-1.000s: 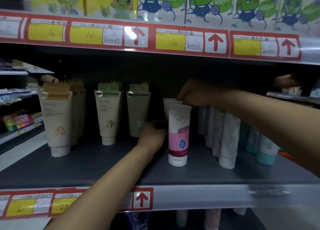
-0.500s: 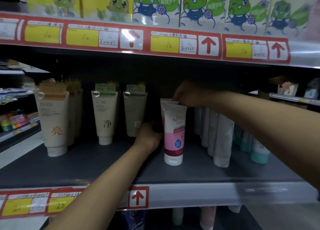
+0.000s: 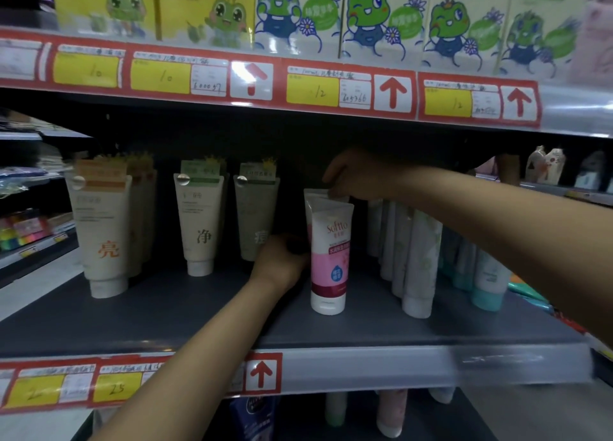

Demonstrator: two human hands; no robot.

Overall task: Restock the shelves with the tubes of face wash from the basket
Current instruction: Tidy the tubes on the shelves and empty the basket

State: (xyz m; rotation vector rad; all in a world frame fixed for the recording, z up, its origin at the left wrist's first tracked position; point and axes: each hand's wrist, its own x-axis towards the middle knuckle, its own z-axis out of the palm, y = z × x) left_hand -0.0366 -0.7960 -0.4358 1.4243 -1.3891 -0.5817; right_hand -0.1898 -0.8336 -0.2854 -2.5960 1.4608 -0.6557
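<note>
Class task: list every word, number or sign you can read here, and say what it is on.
"Softto": pink and white plastic tube
"亮": tall cream plastic tube, far left
"净": narrower cream tube
"10": yellow paper label, upper shelf rail
"25": yellow label, lower rail
Other print: too blurred.

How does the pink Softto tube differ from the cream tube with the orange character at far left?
The pink tube is white and pink with a dark red band; the cream tube is plain with an orange character. The cream tube has a card tag on top, the pink tube a bare crimp. The left hand is beside the pink tube, none near the cream tube. Both stand cap-down on the grey shelf.
</note>
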